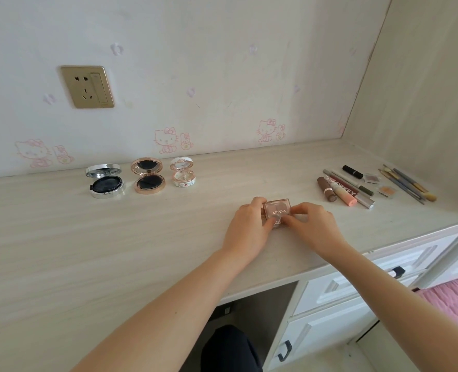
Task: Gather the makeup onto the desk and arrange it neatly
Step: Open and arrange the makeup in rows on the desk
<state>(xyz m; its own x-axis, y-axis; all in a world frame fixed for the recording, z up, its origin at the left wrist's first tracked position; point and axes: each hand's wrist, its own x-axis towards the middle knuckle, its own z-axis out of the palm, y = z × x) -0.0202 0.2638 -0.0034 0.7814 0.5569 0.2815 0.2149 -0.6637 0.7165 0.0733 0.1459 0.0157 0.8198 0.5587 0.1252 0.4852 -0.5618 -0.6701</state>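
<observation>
While both hands grip it: one pink palette (277, 212) sits mid-bench.
Hands: left hand (246, 228) and right hand (309, 226) clasp its sides.
Compacts: three, open (148, 175).
Tubes and pencils: cluster at right (342, 189).
Brushes: several (407, 185).
Bench: pale woodgrain (88, 251).
Room: cartoon-cat wallpaper, one socket (87, 86).

Three open compacts (148, 177) in a row at desk (61, 237) rear left. Small case (276, 210) centre, between both hands. Tubes (340, 189) and brushes (407, 183) far right.

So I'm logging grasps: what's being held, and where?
Both hands, left hand and right hand, grip the small pink palette by its left and right ends.
</observation>
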